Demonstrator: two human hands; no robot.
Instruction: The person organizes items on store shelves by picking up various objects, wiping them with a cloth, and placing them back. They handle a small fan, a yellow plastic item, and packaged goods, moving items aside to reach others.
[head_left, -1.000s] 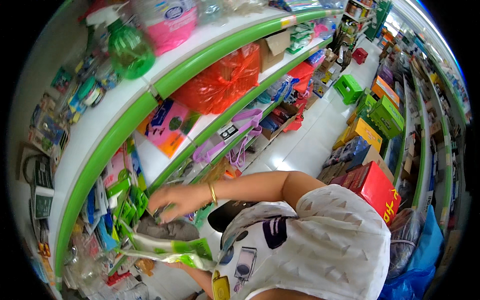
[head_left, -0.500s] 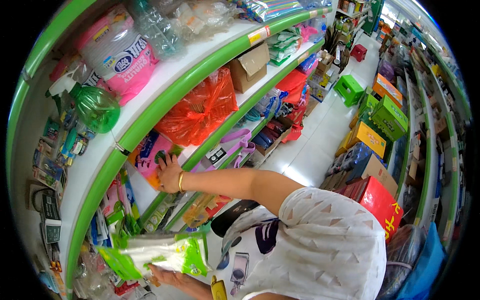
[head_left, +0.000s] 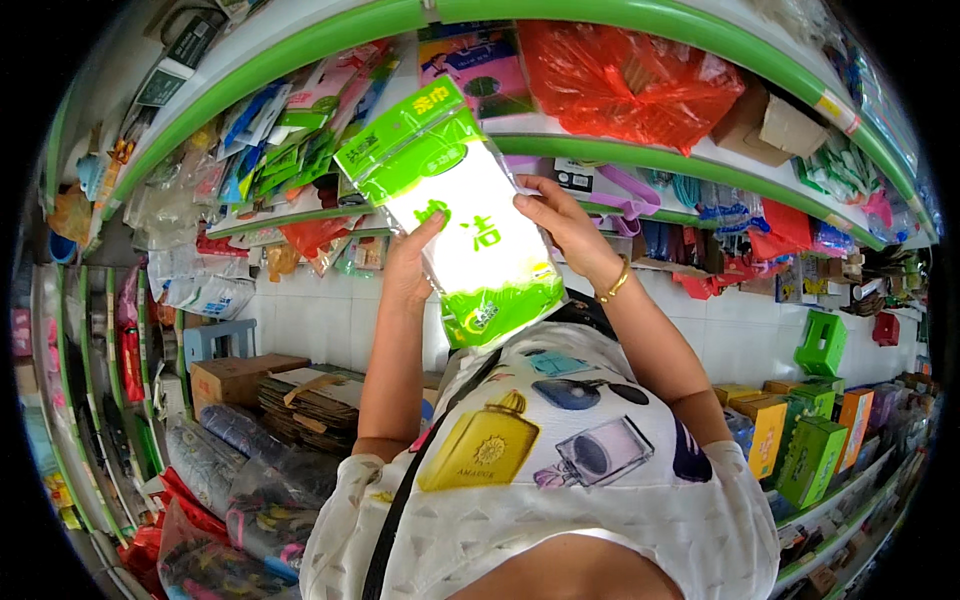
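Observation:
A flat green-and-white plastic packet (head_left: 490, 240) is held up in front of my body, tilted with its top to the upper left. My left hand (head_left: 408, 262) grips its left edge, thumb on the front. At the right edge my right hand (head_left: 568, 225), with a gold bangle on the wrist, pinches the packet between thumb and fingers. The packet's white middle part faces me, and its contents look soft and white. Behind its top, on the shelf, lies a pink and dark flat package (head_left: 490, 88).
A green-edged shelf (head_left: 560, 148) spans the far side. On it are a red plastic bag (head_left: 610, 80), an open cardboard box (head_left: 765, 122) and several hanging packets (head_left: 310, 110). Flattened cardboard (head_left: 310, 400) lies at lower left; a green stool (head_left: 822, 342) stands on the floor at right.
My right hand has come off the shelf and now holds the packet too. The packet has been raised and turned toward me. The view has swung round, with the shelf now across the top.

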